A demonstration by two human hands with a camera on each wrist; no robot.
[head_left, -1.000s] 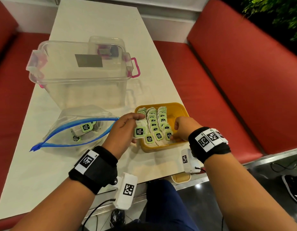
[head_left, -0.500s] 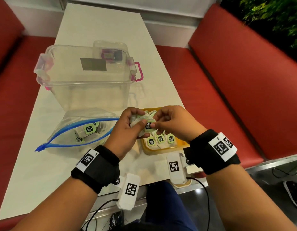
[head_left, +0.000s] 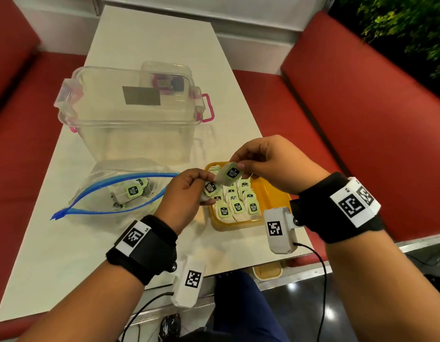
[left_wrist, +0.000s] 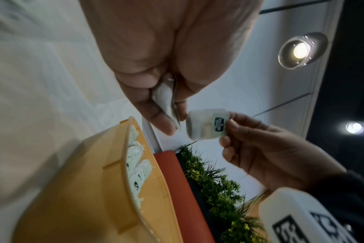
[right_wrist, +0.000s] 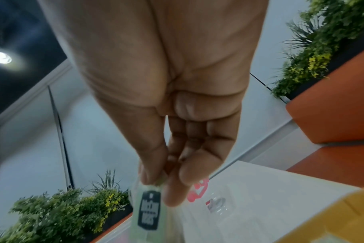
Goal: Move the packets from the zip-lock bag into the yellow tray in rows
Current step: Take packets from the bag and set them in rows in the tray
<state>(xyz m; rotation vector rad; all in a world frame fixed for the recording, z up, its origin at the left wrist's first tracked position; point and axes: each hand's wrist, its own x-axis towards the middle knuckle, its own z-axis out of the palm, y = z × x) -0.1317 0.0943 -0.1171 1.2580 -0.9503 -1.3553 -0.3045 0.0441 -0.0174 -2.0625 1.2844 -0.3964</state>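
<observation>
Just above the yellow tray point(head_left: 270, 193), the right hand point(head_left: 275, 164) pinches one packet point(head_left: 230, 174) beside the left hand point(head_left: 187, 193), which grips another packet point(head_left: 210, 190), the zip-lock bag point(head_left: 120, 193) lying to its left.

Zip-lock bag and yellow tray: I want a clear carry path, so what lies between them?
In the head view, the left hand, gripping packets, sits between the zip-lock bag and the yellow tray; beneath it, bare table.
</observation>
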